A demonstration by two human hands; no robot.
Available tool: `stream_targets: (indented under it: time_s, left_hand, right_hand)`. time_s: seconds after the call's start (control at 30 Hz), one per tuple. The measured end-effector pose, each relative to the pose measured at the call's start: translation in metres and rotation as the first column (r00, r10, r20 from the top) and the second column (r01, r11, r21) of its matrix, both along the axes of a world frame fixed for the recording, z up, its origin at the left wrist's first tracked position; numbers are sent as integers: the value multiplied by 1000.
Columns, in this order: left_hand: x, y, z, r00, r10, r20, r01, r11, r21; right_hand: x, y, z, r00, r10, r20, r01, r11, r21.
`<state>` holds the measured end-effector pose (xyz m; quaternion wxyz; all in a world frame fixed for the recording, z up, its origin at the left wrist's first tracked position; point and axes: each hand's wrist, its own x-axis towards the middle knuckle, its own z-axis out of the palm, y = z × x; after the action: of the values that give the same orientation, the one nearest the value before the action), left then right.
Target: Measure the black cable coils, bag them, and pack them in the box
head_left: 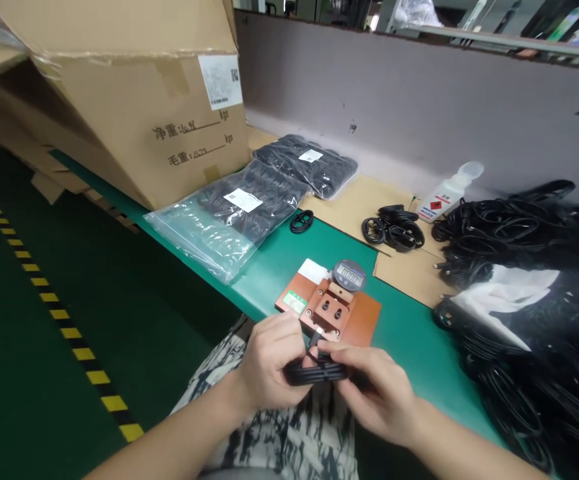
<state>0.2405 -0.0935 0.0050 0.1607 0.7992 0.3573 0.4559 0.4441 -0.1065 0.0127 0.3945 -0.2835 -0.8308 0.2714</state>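
Note:
A coiled black cable (319, 373) is held between my two hands at the table's front edge. My left hand (274, 360) is closed around the left side of the coil. On the other side, my right hand (379, 387) pinches the coil with thumb and fingers. The cable's plug (315, 339) points away from me, close to the front of a copper-coloured fixture (332, 310); I cannot tell whether it touches. A round digital gauge (349, 275) is mounted at the back of that fixture.
Bagged cables (249, 200) lie beside a large cardboard box (159, 127) at the left. One loose coil (302, 221) and several more coils (394, 228) lie farther back, near a white bottle (449, 193). A big cable pile (534, 373) covers the right side.

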Motion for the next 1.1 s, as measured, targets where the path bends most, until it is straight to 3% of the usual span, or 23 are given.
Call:
stream_targets:
  time_s: [0.23,0.43,1.1]
  left_hand:
    - [1,15,-9,999,-32,11,30,993,111]
    - [7,24,-16,981,-114,158,77,972,222]
    - [15,23,-25,959,-82,270,26,979,204]
  right_hand:
    - [-1,4,3,1000,-6,24,7,999,-41]
    - [1,5,-2,1000,-10,-25,10,1000,-9]
    - [-1,6,4,998,-9,-70,5,998,-57]
